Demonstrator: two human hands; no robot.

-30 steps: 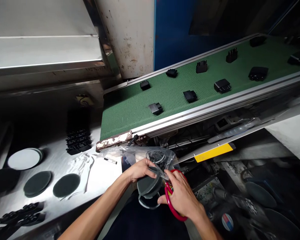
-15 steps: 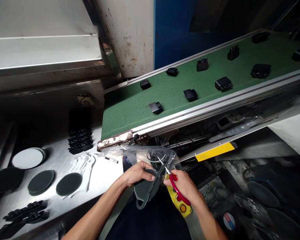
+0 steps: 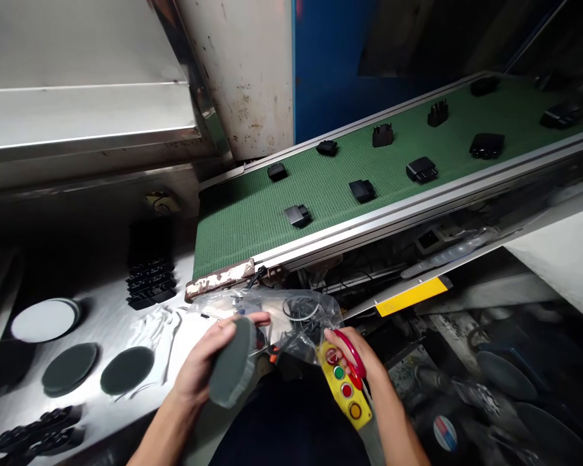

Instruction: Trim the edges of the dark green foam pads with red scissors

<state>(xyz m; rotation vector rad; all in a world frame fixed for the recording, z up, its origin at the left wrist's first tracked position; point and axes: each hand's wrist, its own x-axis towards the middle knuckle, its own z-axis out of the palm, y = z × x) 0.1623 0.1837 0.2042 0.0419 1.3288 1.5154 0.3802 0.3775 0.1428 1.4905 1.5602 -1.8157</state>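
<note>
Beside the dark-clothed lap (image 3: 289,424), the left hand (image 3: 200,364) holds a grey-green disc (image 3: 233,366) clasped between thumb and fingers, tipped almost on edge. The right hand (image 3: 364,349), fingers curled, grips red-handled scissors (image 3: 354,356) in front of a yellow button panel (image 3: 362,419). A clear plastic bag (image 3: 272,301) lies just beyond. A steel table (image 3: 104,317) spreads leftward; a green conveyor belt (image 3: 250,223) carrying black parts (image 3: 298,215) runs off to the right. The scissors' blades cannot be made out, and the belt's far end sinks into shadow.
</note>
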